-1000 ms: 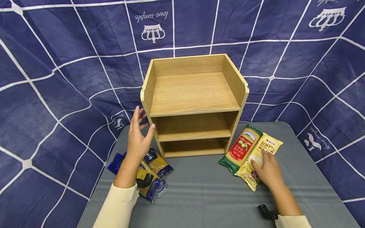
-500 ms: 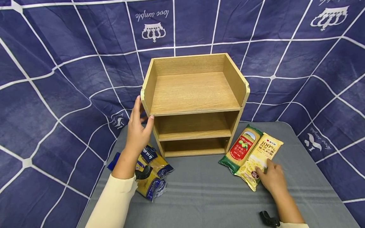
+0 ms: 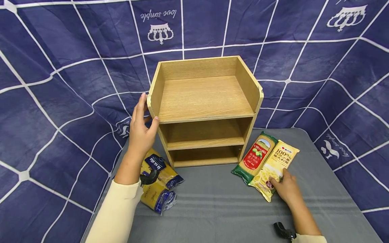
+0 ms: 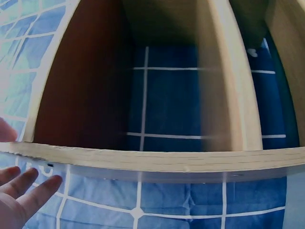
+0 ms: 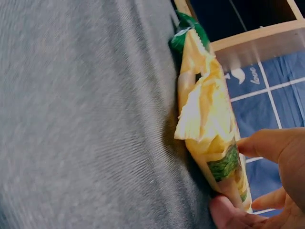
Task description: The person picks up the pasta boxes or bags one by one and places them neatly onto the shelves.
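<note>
Blue cloth [image 3: 60, 84] with a white grid hangs behind a grey desk [image 3: 218, 209]. From the head view, a wooden shelf [image 3: 203, 108] stands at the desk's back edge. The left hand [image 3: 140, 128] is raised upright against the shelf's left side, fingers straight, thumb at the front corner of the top tier. Blue pasta bags [image 3: 158, 184] lie under that forearm near the desk's left edge. Toward the right edge, the right hand [image 3: 285, 189] rests on the near end of a yellow packet [image 3: 275, 168], which lies touching a green packet [image 3: 255, 157].

The left wrist view alone shows the shelf [image 4: 157, 160] has no back: the cloth [image 4: 176, 105] shows through. The hand's [image 4: 19, 195] fingers lie straight just below the board's edge.

The right wrist view shows what the head view hides: thumb and fingers [image 5: 264, 143] pinch the yellow packet's [image 5: 209, 119] end, lying flat on the desk [image 5: 86, 119].
</note>
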